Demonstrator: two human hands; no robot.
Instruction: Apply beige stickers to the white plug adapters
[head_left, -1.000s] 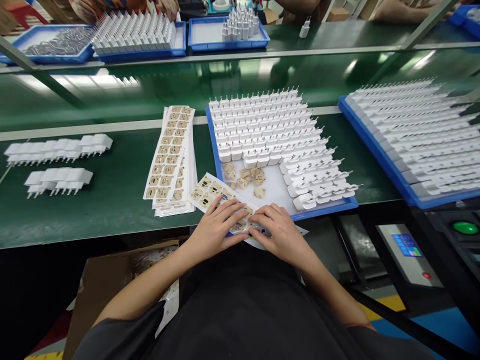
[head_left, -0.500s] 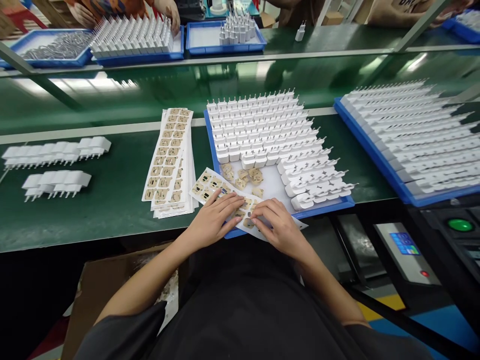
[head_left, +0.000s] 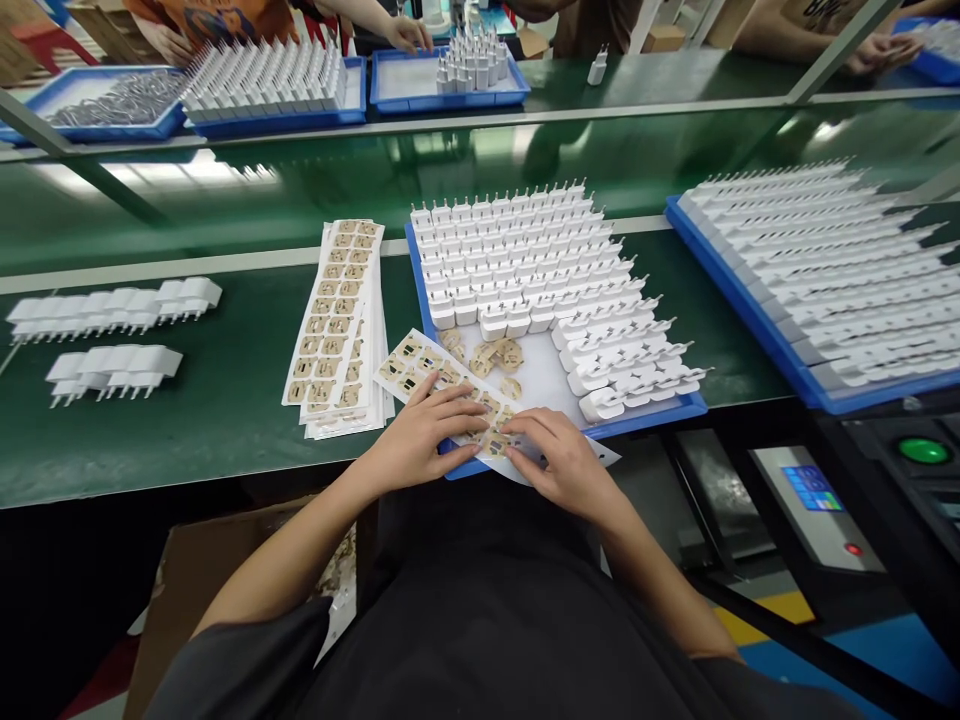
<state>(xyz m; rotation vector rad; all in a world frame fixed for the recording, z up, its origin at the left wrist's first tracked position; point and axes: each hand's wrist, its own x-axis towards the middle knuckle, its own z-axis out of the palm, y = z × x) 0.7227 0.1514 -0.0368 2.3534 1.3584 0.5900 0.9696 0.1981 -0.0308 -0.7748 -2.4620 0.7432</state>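
A white sheet with rows of tan stickers point(head_left: 409, 362) lies slanted over the front edge of a blue tray point(head_left: 645, 415). My left hand point(head_left: 431, 432) rests on the sheet, fingers spread and pointing right. At the sheet's lower right part, my right hand point(head_left: 559, 455) has thumb and fingertips close together on a sticker; whether they grip it is too small to tell. Rows of white plug adapters point(head_left: 517, 250) stand pins up in the tray. Several loose tan pieces point(head_left: 495, 355) lie in the tray, just beyond the sheet.
A stack of sticker sheets point(head_left: 337, 320) lies left of the tray. Two rows of white adapters point(head_left: 112, 305) sit farther left. Another full tray point(head_left: 750, 300) is at the right. Behind a green barrier are more trays point(head_left: 450, 100) and other people's hands.
My right fingertips have shifted slightly on the sheet. Across the barrier, a person's hand has moved right, to the tray with fewer adapters.
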